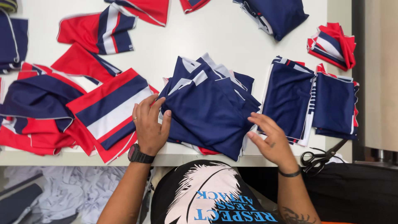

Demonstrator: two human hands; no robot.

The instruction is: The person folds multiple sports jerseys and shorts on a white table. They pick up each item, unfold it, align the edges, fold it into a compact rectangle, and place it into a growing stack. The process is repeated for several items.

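Centrally on the counter (232, 37), the navy fabric stack (207, 108) lies between both hands: left hand (150, 124) spread flat on its left edge, right hand (271, 139) open at its right edge.

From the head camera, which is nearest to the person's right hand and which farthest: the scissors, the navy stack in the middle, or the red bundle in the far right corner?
From the right hand:
1. Navy stack, touching its fingertips, to its left.
2. Scissors, at the table's near right edge.
3. Red bundle, far right corner.
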